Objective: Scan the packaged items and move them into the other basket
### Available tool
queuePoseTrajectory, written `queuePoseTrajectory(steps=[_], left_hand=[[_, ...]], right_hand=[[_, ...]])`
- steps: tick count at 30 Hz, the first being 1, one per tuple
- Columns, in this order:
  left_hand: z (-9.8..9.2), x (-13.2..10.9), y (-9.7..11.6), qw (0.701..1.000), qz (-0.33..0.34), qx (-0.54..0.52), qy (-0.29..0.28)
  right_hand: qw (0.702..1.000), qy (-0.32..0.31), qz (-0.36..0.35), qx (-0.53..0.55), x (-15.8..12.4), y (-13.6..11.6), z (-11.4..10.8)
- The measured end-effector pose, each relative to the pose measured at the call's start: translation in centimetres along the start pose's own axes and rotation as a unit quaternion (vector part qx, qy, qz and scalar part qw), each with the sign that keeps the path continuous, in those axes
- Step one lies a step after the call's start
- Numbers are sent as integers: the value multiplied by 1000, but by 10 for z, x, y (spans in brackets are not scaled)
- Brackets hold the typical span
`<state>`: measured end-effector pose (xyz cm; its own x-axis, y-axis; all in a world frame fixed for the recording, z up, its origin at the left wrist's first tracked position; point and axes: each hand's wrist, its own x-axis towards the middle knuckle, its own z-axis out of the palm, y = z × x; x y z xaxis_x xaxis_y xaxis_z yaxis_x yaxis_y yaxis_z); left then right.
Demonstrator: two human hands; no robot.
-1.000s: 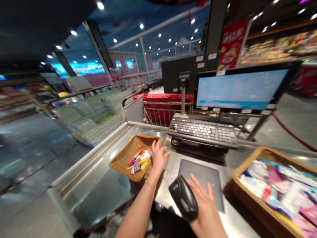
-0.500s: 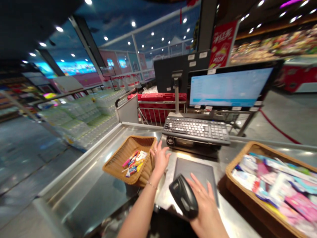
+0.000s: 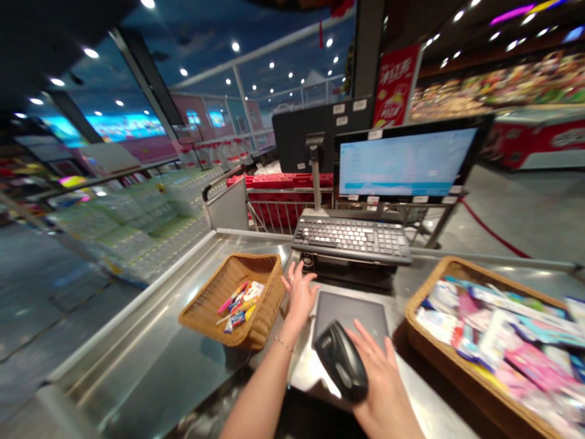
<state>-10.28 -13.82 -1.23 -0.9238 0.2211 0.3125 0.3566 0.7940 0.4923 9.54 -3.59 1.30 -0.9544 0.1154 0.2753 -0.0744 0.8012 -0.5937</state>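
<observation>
My left hand [image 3: 300, 295] is empty, with its fingers spread, just right of a small wicker basket [image 3: 269, 302]. Several small colourful wrapped sweets [image 3: 241, 303] lie in that basket. In my right hand [image 3: 381, 381] is a black barcode scanner [image 3: 342, 360], tilted up to the left, its grip partly hidden; some fingers stretch out beside it. Beneath the scanner and right fingers, a flat dark grey pad [image 3: 350, 311] is set into the metal counter [image 3: 150, 347].
A larger wicker basket [image 3: 414, 311] full of packaged goods stands on the right. At the back are a keyboard [image 3: 351, 236] on a raised stand and a lit monitor [image 3: 406, 164]. Behind the counter is a shopping cart with red crates [image 3: 283, 201].
My left hand has come away from the small basket's right side, a little to the right. The scanner stays in my right hand. The whole view has shifted slightly.
</observation>
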Motion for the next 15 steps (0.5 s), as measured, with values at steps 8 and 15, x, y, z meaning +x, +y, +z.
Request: queuePoseTrajectory(steps=[8,15], left_hand=[[5,-2,11,1000,14,2,-16],[6,-1,22,999,23,6,-37]], right_hand=[[1000,21,11,-8,-4,3,-2],[999,25,18,-13,-4,7,-5]])
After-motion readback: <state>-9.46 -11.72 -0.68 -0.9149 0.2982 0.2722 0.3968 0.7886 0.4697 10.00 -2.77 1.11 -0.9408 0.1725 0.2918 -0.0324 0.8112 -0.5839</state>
